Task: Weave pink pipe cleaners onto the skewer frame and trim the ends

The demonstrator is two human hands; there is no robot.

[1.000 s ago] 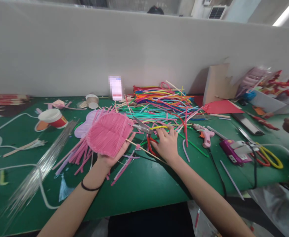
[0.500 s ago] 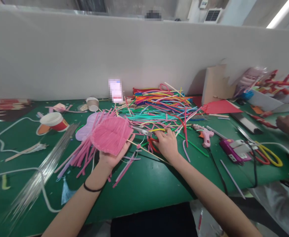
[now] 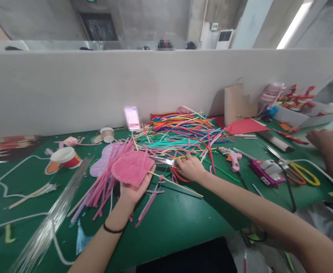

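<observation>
My left hand (image 3: 133, 187) holds up a pink leaf-shaped piece (image 3: 132, 167) made of pipe cleaners, palm under it, with a thin wooden stick (image 3: 177, 184) running out to the right. My right hand (image 3: 191, 168) rests on the red-handled scissors (image 3: 173, 167), fingers curled over the handles; the metal blades point left toward the pink piece. Both sit at the near edge of a big pile of coloured pipe cleaners (image 3: 183, 131) on the green table (image 3: 169, 220).
Loose pink pipe cleaners (image 3: 98, 189) and a bundle of metal wires (image 3: 55, 212) lie left. A red paper cup (image 3: 65, 157), a pink glue gun (image 3: 233, 159), a purple tool (image 3: 261, 170) and yellow scissors (image 3: 304, 172) are around. Another person's hand (image 3: 324, 140) is at right.
The camera tilted up, so everything sits lower in view. My right hand's fingers curled down onto the scissors' handles. The pink piece tilted flatter in my left hand.
</observation>
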